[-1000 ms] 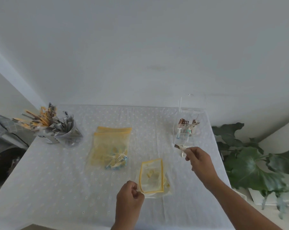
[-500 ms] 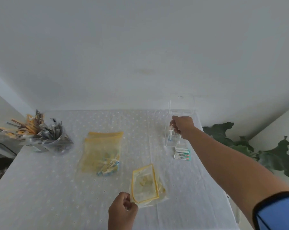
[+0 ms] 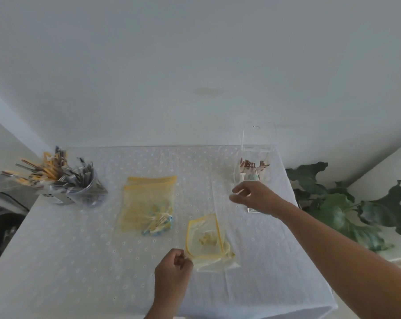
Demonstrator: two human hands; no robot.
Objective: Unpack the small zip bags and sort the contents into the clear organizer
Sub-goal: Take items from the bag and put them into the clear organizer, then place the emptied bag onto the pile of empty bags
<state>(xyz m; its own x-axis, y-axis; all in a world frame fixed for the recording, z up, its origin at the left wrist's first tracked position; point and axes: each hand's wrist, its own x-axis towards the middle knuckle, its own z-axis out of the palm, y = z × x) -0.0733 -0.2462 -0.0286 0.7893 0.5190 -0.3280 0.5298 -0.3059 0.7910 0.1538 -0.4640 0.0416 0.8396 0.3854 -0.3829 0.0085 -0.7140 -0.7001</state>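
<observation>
A small yellow-edged zip bag (image 3: 205,240) lies open near the table's front with pale pieces inside. My left hand (image 3: 173,270) pinches its near-left corner. My right hand (image 3: 256,198) hovers in front of the clear organizer (image 3: 252,166), fingers apart and empty. The organizer stands at the far right and holds brown packets and small white and green items. Two larger yellow zip bags (image 3: 148,201) lie stacked mid-table with blue and cream pieces in them. A small white packet (image 3: 252,210) peeks out under my right hand.
A clear cup (image 3: 77,192) full of yellow and dark packets stands at the far left. The white dotted tablecloth (image 3: 79,261) covers the table up to a white wall. A green leafy plant (image 3: 347,203) stands beyond the right edge.
My right hand carried a small item to the organizer, left it there, and has drawn back toward me, now empty. My left hand kept its pinch on the small bag.
</observation>
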